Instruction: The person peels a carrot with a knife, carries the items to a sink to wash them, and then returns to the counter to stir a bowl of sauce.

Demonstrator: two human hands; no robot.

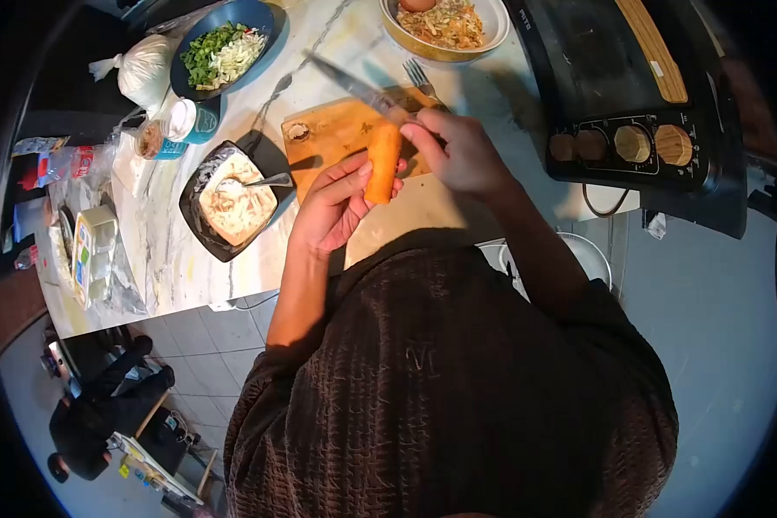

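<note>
An orange carrot [382,164] stands nearly upright between the fingers of my left hand [341,197], above the near edge of a wooden cutting board [328,129]. My right hand [462,151] is closed round the handle of a knife [354,85]. Its blade, slightly blurred, points up and to the left over the board, close to the carrot's upper end. Behind my right hand lies a fork [419,76] at the board's far edge. Left of the board, a black square bowl [200,233] holds a creamy mix and a spoon [268,180].
A blue plate [181,76] bears chopped greens. A bowl [388,39] of shredded food stands at the back. Jars [190,123], a tied bag [145,73] and an egg carton [95,250] are left, a black oven [639,164] right. Another person [86,427] is at lower left.
</note>
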